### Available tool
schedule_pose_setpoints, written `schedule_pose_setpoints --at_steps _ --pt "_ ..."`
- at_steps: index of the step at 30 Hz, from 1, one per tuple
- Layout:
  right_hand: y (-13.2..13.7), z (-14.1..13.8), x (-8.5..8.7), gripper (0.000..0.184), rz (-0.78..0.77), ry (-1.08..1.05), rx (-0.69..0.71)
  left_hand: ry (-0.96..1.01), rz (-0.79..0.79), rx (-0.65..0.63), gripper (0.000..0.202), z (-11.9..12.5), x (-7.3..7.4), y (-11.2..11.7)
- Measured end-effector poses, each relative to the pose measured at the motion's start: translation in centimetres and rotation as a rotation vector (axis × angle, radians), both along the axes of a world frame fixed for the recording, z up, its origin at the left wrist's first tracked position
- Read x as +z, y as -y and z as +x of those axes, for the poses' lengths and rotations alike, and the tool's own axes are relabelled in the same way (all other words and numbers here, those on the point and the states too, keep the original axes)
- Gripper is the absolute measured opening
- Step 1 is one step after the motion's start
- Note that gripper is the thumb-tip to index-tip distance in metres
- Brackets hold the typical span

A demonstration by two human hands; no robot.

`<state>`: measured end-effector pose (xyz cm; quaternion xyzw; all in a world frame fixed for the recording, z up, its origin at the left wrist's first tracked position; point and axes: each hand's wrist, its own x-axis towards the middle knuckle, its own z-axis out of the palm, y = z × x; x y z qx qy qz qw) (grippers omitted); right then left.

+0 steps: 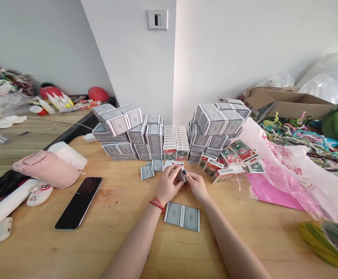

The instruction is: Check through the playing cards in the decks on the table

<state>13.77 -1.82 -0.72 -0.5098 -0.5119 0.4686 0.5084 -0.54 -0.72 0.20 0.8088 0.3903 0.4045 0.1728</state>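
Observation:
My left hand [169, 183] and my right hand [195, 182] meet over the table, fingers closed around a small pack of playing cards [181, 175]. Fingers cover most of that pack. Just beyond them a white card [173, 164] shows in part. Between my forearms two grey-backed playing cards [174, 214] lie side by side on the table. A few more grey-backed cards [147, 172] rest to the left of my left hand. Beyond my right hand several red-and-green card boxes [212, 166] lie in a loose heap.
Grey-patterned card blocks [117, 121] are piled at the back left, others [215, 120] at the back right. Upright card boxes [176, 141] stand between them. A phone [78, 203] and pink tumbler [48, 168] lie left; pink plastic [282, 190] and a tape roll [311, 236] lie right.

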Motion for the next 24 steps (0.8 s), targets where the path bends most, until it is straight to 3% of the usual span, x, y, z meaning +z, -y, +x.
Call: schedule_pose_setpoints --at_steps 14,24 --pt "0.22 -0.25 0.00 0.040 0.056 0.119 -0.020 -0.058 0.052 0.036 0.055 -0.03 -0.56 -0.14" --pt "0.47 -0.36 -0.54 0.041 0.101 0.319 -0.139 -0.069 0.049 0.030 0.055 0.04 -0.41 0.18"
